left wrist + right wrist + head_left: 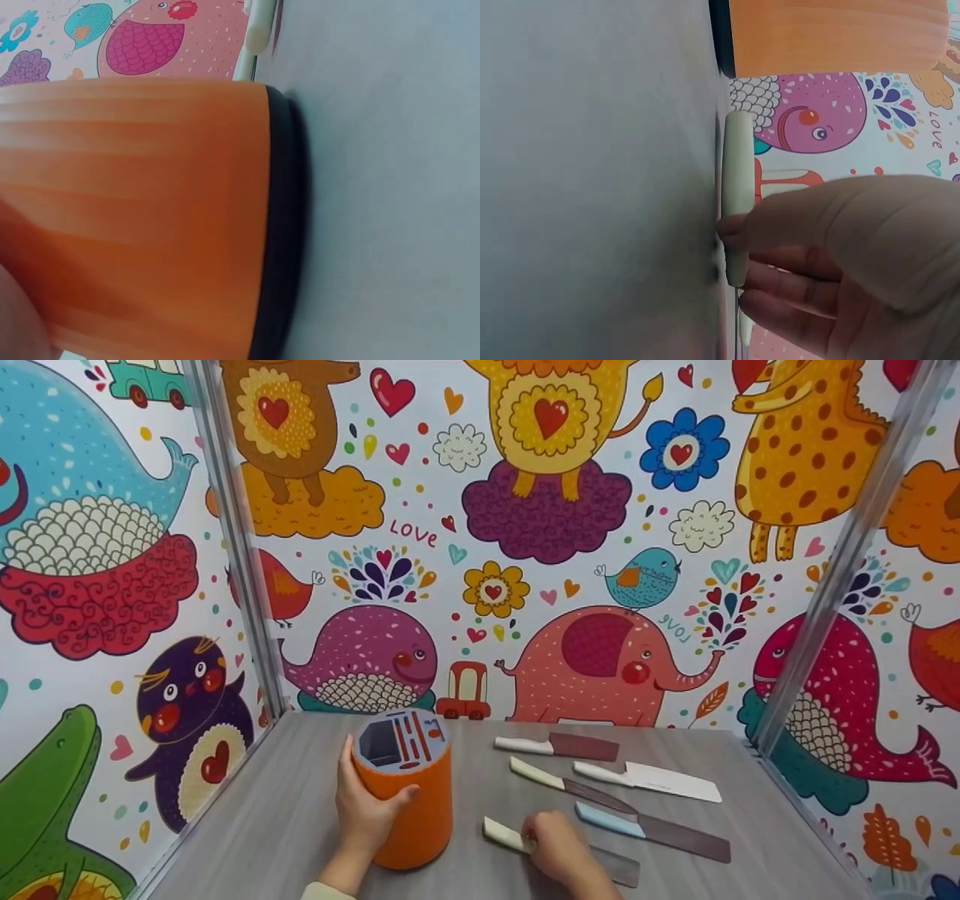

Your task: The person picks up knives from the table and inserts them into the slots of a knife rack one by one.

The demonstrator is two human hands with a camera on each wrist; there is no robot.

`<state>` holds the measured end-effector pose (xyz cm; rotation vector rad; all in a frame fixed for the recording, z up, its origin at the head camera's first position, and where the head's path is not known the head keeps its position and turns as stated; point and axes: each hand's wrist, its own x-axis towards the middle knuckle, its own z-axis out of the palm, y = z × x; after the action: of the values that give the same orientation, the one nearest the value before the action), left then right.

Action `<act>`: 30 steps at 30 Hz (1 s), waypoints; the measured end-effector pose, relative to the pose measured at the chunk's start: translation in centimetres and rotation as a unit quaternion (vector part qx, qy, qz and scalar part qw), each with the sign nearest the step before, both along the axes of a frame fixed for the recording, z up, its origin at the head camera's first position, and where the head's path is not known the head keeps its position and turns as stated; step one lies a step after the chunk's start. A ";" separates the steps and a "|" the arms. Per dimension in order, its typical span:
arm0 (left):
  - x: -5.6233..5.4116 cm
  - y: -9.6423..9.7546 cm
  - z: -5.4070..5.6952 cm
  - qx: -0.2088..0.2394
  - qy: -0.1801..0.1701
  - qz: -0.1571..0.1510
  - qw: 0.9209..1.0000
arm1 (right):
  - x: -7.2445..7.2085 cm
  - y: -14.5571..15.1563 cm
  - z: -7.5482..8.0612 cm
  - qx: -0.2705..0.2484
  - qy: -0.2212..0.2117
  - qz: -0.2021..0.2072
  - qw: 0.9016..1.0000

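Note:
My left hand (365, 802) holds the side of an upright orange knife block (421, 810), thumb across its front. The block's grey top has slots and a larger dark opening, with no knives in them. In the left wrist view the block's dark base (283, 225) meets the tabletop. My right hand (559, 844) pinches the cream handle (739, 161) of the nearest knife (616, 866) between thumb and fingers. That knife lies low along the table, its dark blade pointing right and partly hidden behind the hand.
Several other knives lie to the right on the grey table (300, 780): a white-handled dark cleaver (585, 745), a white cleaver (671, 782), a cream-handled slim knife (600, 795) and a blue-handled knife (686, 838). Cartoon-printed walls (465, 457) enclose the back and sides.

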<state>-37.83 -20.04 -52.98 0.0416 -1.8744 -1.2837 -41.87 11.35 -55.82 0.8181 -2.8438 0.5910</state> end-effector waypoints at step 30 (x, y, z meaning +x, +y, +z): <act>0.1 0.4 -0.1 0.000 -0.024 0.001 1.000 | 3.8 1.4 9.9 -0.275 -0.054 -0.058 0.958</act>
<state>-37.72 -19.59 -53.07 0.0744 -1.9144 -1.2918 -38.09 12.77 -45.88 0.5257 -2.5690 1.3556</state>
